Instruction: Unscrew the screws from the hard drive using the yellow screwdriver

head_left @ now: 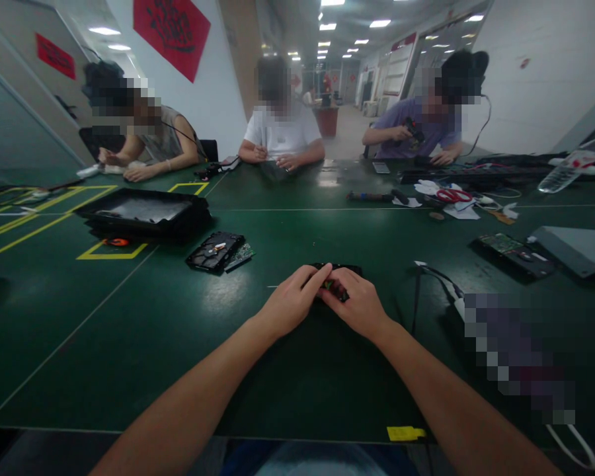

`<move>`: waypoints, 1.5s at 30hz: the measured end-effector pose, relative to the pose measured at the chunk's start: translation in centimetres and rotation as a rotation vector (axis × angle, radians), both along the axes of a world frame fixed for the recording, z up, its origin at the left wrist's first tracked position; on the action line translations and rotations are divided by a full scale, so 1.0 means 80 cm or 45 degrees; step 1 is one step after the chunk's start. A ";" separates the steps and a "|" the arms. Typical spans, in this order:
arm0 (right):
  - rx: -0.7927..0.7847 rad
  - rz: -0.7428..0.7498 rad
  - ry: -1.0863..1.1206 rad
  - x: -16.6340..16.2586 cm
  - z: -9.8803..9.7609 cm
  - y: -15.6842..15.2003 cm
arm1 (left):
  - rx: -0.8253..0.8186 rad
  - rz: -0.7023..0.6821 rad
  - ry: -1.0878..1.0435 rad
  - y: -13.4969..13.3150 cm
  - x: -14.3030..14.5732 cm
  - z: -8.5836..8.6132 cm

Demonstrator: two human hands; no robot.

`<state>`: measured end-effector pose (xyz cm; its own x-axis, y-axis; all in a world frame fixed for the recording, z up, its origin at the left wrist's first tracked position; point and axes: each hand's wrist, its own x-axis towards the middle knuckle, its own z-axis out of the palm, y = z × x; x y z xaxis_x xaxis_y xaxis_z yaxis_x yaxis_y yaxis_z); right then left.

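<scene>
My left hand (pixel 297 296) and my right hand (pixel 359 301) meet at the middle of the green table, fingers closed and bent around a small black hard drive (pixel 352 270). A bit of green shows between my fingertips, and most of the drive is covered by my hands. A thin pale sliver sticks out left of my left hand; I cannot make out what it is. Left of my hands lies another black hard drive (pixel 213 251), with a green circuit board (pixel 242 254) against its right side.
A black tray (pixel 146 211) stands at the left. On the right lie a drive with a circuit board (pixel 513 254), a grey case (pixel 578 248), a cable (pixel 441 274) and a blurred-out object. Tools, scissors (pixel 453 196) and a bottle (pixel 572 165) lie farther back. Three people sit opposite.
</scene>
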<state>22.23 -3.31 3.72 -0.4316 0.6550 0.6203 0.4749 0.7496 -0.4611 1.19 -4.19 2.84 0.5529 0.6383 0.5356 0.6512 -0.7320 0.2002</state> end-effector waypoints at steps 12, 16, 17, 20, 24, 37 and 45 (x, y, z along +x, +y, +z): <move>0.127 -0.377 0.530 0.020 0.002 0.012 | -0.174 0.311 -0.273 0.021 -0.025 -0.004; 0.156 -0.455 0.556 0.026 -0.001 0.018 | -0.394 0.154 -0.153 0.026 -0.029 -0.015; 0.128 -0.436 0.588 0.025 -0.002 0.018 | -0.426 0.109 -0.130 0.027 -0.029 -0.018; -0.037 -0.313 0.745 0.019 -0.004 0.017 | -0.493 0.059 -0.051 0.027 -0.030 -0.022; -0.101 -0.272 0.883 0.015 -0.002 0.020 | -0.551 0.042 0.035 0.026 -0.031 -0.022; 0.213 -0.438 0.412 0.038 0.048 0.052 | -0.405 0.056 0.026 0.046 -0.011 -0.035; 0.345 -0.539 0.296 0.032 0.012 0.046 | -0.365 0.140 0.003 0.045 -0.003 -0.032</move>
<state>24.82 0.41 4.70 0.0033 0.5455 0.8381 0.6690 0.6217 -0.4073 0.94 -0.59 0.29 0.4733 0.8191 0.3241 0.7239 -0.5713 0.3868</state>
